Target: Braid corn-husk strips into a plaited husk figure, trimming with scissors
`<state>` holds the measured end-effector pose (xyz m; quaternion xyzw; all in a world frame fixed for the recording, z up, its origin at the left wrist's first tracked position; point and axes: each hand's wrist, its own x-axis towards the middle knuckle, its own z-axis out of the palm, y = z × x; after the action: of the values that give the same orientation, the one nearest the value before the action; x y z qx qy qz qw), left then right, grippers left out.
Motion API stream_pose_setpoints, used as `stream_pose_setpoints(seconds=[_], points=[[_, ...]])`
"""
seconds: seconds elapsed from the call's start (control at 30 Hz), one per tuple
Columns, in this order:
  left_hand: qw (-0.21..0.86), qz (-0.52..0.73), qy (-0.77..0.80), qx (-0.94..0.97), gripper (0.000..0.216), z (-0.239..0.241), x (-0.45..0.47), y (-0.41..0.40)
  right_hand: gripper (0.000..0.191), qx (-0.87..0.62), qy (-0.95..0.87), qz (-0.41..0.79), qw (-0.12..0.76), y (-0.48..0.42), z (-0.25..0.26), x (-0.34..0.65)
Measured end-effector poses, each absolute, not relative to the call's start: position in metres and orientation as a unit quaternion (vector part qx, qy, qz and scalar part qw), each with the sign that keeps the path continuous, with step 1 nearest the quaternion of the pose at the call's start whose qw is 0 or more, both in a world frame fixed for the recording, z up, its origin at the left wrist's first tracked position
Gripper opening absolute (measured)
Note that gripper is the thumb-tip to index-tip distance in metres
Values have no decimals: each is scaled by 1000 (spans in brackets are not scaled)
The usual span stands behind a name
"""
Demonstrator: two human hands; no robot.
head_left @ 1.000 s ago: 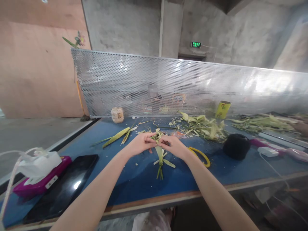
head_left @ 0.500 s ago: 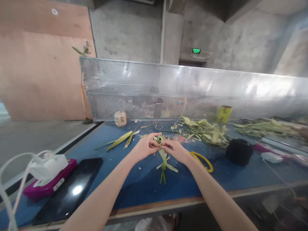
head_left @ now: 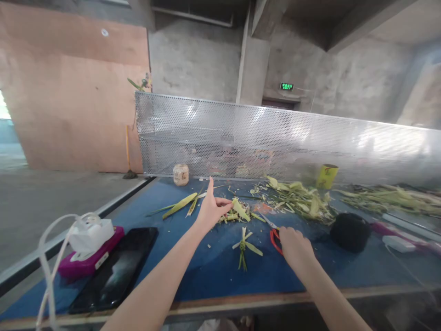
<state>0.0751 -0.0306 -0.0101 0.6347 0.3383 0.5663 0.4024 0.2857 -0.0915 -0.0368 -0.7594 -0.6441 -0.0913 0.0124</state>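
Observation:
My left hand [head_left: 212,209] pinches a pale green leaf piece [head_left: 241,210] between thumb and finger, above a heap of plant scraps [head_left: 227,216]. My right hand [head_left: 294,246] grips scissors [head_left: 274,230] with red handles, their blades pointing up and left toward the leaf. Much of the handles is hidden by the fingers. On the blue table, just below the heap and between my arms, lies a small tied green figure [head_left: 243,248] with leafy strips spreading at its top and thin stalks below.
Loose leaves [head_left: 179,205] and a whitish roll [head_left: 181,174] lie left. Right stand a leaf pile [head_left: 303,202], a yellow can [head_left: 326,176] and a black round object [head_left: 350,232]. A phone [head_left: 117,266] and purple power strip [head_left: 91,257] lie near left. A perforated metal screen [head_left: 220,124] borders the back.
My right hand has moved away from my left, rightward, and now holds scissors. My left hand holds the leaf piece above the scraps. The camera view has shifted slightly.

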Motion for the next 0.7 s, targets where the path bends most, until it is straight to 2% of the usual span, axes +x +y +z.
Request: stream_pose_setpoints(seconds=[0.17, 0.4, 0.57, 0.7], points=[[406, 586, 352, 606, 96, -6, 73, -32, 32, -770, -636, -57, 3, -89, -34, 287], [335, 578, 363, 649, 78, -17, 68, -24, 27, -786, -618, -18, -2, -75, -37, 291], [334, 589, 361, 642, 83, -22, 67, -21, 31, -813, -582, -10, -22, -65, -34, 297], [332, 584, 368, 643, 83, -22, 67, -21, 41, -819, -573, -32, 2, -59, -36, 300]])
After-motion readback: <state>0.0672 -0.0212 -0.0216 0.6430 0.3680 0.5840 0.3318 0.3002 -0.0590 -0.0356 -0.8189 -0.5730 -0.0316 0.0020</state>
